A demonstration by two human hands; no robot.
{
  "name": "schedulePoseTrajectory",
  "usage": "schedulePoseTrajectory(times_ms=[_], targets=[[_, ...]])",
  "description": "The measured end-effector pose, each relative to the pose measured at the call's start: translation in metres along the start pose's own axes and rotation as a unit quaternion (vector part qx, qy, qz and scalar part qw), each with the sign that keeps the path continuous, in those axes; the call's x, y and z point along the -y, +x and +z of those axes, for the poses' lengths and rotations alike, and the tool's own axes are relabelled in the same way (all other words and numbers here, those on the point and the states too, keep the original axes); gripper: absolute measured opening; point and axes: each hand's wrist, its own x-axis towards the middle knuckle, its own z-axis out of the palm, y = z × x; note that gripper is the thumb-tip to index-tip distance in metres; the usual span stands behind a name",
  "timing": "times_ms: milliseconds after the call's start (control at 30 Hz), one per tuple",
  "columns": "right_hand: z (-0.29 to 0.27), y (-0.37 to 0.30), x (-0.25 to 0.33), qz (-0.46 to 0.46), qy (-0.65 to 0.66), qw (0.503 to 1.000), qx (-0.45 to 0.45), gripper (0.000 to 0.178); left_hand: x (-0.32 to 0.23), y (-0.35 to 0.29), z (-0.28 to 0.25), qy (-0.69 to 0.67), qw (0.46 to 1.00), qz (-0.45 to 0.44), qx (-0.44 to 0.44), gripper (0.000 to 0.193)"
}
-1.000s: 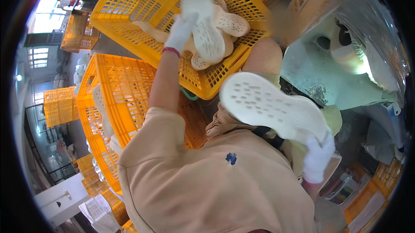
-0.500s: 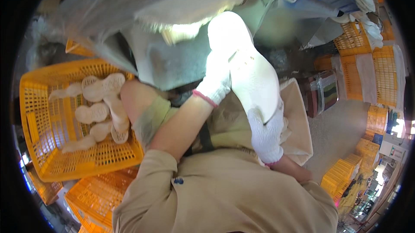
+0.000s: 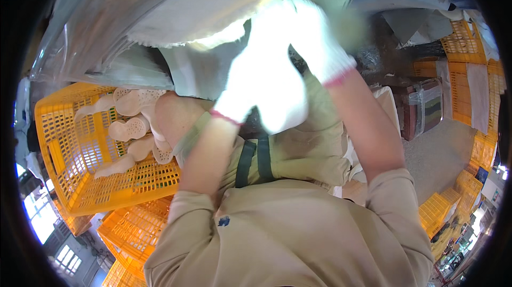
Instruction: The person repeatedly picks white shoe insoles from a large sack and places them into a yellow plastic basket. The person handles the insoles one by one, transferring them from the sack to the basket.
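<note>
A white shoe insole, washed out by bright light, is held between my two gloved hands above my lap. My left hand, in a white knit glove with a red cuff, is closed at its left side. My right hand, gloved alike, is closed around its far end. Glare hides most of the fingers. Just beyond the hands is a large, rounded whitish form with a frayed edge; whether the insole touches it I cannot tell.
At my left, a yellow plastic crate holds several pale insoles dotted with small holes. More orange crates stand below it. A pale bin sits beyond my right forearm, near a taped dark box. Stacked crates line the far right.
My right hand has moved from the insole's near end up to its far end. Both hands and the insole are now closer to the frayed edge, under stronger glare.
</note>
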Motion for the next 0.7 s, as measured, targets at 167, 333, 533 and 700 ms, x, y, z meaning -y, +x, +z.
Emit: schedulePoseTrajectory(times_ms=[167, 333, 533, 700], targets=[[-0.067, -0.063, 0.053, 0.18, -0.037, 0.983, -0.024, 0.08, -0.028, 0.054, 0.085, -0.188, 0.975, 0.042, -0.113, 0.036], [-0.026, -0.052, -0.013, 0.029, -0.115, 0.969, -0.217, 0.09, -0.044, 0.09, 0.059, 0.208, 0.962, 0.141, -0.105, 0.038], [-0.006, 0.015, -0.031, 0.165, -0.144, 0.973, -0.071, 0.063, -0.016, 0.06, -0.021, 0.049, 0.998, -0.036, -0.012, 0.056], [-0.036, 0.022, 0.025, -0.097, -0.279, 0.95, 0.106, 0.026, 0.007, 0.019, 0.021, 0.352, 0.935, 0.031, -0.022, 0.056]])
